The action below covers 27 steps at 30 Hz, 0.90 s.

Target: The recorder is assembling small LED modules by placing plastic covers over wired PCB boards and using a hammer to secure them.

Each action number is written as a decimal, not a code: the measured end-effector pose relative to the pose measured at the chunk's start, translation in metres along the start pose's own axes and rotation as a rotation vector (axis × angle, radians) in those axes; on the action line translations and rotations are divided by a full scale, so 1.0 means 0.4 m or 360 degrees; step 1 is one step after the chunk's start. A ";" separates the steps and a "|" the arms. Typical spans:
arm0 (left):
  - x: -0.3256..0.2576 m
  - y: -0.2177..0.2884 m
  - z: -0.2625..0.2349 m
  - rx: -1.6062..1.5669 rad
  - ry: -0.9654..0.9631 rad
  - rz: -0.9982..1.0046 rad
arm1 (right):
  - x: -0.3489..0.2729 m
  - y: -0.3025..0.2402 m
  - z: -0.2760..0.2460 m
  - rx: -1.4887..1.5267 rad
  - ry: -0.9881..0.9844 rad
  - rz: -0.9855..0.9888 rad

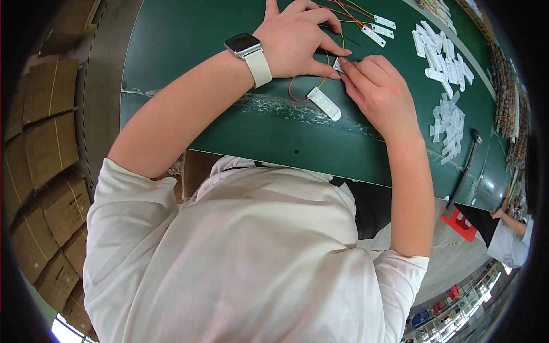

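Observation:
My left hand (300, 37), with a white-strapped watch (250, 52) on its wrist, rests on the green table (189, 51) and pinches a small white module (337, 66) with its thumb and forefinger. My right hand (382, 94) meets it from the right, its fingertips on the same small piece. Red and yellow wires (294, 91) run from that piece to a white rectangular module (324, 103) lying just below my hands. More wired white modules (378, 28) lie beyond my left hand.
A heap of loose white plastic pieces (446, 86) spreads over the table's right part. A dark-handled tool (466, 166) lies near the right edge. Cardboard boxes (46, 171) are stacked at the left. Another person (509, 234) stands at the lower right.

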<state>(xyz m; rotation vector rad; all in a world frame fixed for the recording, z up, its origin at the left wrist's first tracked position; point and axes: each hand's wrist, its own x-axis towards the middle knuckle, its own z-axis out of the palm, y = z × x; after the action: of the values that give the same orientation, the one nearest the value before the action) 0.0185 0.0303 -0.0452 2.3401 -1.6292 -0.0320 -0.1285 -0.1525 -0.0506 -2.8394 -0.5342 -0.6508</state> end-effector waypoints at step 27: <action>-0.030 -0.004 0.010 0.0080 0.0066 -0.0011 | 0.010 -0.004 -0.017 0.0066 -0.0111 0.0069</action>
<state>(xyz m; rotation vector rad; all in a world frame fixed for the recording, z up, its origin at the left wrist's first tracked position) 0.0151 0.0411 -0.0513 2.3672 -1.6202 0.0566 -0.1284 -0.1515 -0.0426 -2.8352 -0.4901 -0.5287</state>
